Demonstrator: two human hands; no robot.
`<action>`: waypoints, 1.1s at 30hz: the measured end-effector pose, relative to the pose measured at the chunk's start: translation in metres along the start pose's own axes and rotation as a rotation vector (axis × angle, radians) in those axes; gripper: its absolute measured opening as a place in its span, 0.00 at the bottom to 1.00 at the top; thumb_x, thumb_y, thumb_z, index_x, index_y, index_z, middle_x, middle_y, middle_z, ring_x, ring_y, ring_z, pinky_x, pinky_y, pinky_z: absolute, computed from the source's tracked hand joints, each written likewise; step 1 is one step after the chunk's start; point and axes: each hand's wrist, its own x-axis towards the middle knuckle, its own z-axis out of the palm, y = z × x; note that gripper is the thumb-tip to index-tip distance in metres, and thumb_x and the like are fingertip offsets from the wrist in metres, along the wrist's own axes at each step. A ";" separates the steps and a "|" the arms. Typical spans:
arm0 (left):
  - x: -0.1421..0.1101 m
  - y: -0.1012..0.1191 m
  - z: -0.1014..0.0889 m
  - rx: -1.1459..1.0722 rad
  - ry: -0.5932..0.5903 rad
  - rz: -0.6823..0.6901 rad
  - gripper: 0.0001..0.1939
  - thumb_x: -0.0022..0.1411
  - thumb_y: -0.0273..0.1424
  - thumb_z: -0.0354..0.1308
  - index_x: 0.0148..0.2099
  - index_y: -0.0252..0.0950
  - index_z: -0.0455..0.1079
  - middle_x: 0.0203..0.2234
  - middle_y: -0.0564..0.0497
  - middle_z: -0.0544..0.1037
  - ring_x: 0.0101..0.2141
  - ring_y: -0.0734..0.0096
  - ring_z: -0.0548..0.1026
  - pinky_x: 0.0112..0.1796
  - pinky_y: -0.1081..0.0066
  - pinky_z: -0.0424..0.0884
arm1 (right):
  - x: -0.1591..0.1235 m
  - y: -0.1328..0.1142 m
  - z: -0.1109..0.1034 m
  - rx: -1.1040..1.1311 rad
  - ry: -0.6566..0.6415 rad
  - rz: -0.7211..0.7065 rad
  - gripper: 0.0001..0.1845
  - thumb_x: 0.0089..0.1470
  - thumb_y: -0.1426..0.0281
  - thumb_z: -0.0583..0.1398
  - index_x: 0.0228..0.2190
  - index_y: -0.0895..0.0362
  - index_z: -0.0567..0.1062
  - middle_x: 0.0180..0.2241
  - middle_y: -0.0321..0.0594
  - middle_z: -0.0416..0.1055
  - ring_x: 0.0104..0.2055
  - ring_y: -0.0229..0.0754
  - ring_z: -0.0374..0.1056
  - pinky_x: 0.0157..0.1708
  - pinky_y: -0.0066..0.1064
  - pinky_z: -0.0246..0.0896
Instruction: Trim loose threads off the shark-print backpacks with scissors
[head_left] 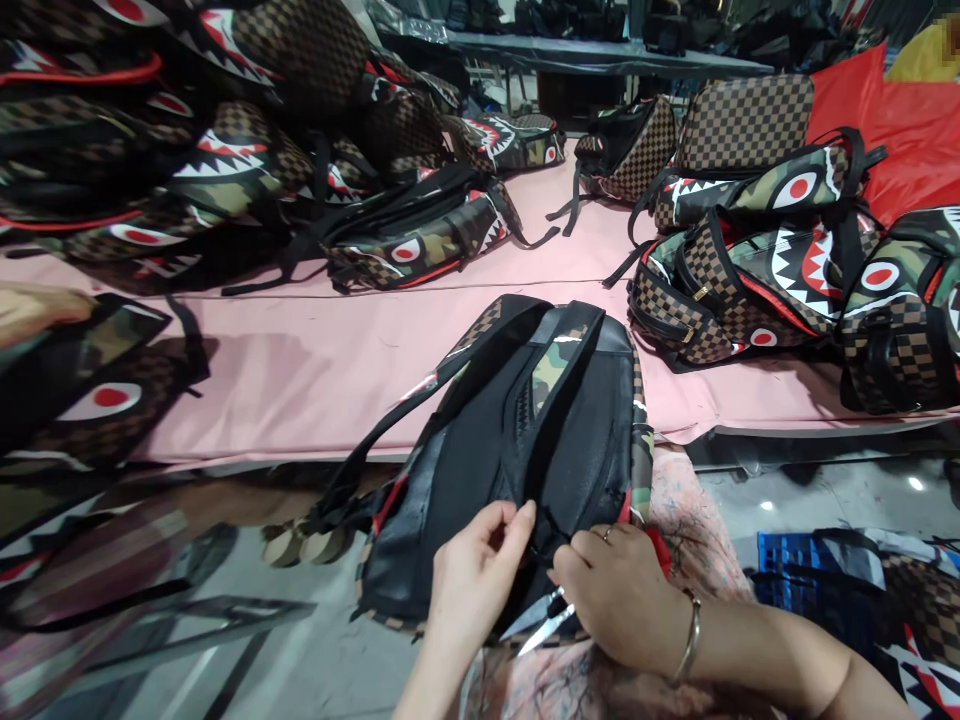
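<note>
A backpack (465, 500) lies back side up in front of me, its black padded panel and two shoulder straps facing me. Brown check and camouflage show along its edges. My left hand (480, 570) is closed, thumb and fingers pinching the lower end of the right-hand shoulder strap (559, 430) near its black buckle. Close beside it, my right hand (619, 590) is closed around scissors (544, 622), whose two parted blades point down and left over the bag's lower end. Its fingertips also meet the strap's end; the scissor handles are hidden in the palm.
The bag rests partly on a pink-covered table (255, 370). Piled backpacks (232, 160) stand at the back left, more backpacks (757, 270) at the right. Another person's hand (41, 312) holds a bag at the left edge. A blue basket (787, 570) sits low at the right.
</note>
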 end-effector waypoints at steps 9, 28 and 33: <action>0.001 0.002 0.011 -0.743 0.084 -0.307 0.16 0.33 0.36 0.69 0.23 0.33 0.68 0.17 0.57 0.69 0.18 0.80 0.64 0.19 0.79 0.61 | -0.011 0.043 -0.020 0.533 0.225 0.115 0.10 0.59 0.68 0.53 0.43 0.57 0.64 0.36 0.42 0.69 0.36 0.41 0.65 0.34 0.31 0.60; 0.001 -0.003 0.017 -0.729 -0.014 -0.197 0.16 0.36 0.39 0.69 0.20 0.33 0.69 0.15 0.57 0.67 0.19 0.80 0.61 0.21 0.79 0.60 | 0.004 0.068 -0.014 0.349 0.286 -0.048 0.07 0.57 0.72 0.54 0.39 0.58 0.69 0.37 0.43 0.71 0.38 0.42 0.66 0.36 0.32 0.59; 0.000 -0.002 0.019 -0.731 -0.027 -0.193 0.17 0.36 0.40 0.69 0.19 0.33 0.68 0.15 0.57 0.67 0.18 0.81 0.60 0.21 0.78 0.60 | 0.005 0.067 -0.012 0.359 0.253 -0.070 0.07 0.58 0.71 0.53 0.39 0.57 0.68 0.36 0.44 0.71 0.38 0.43 0.65 0.36 0.33 0.59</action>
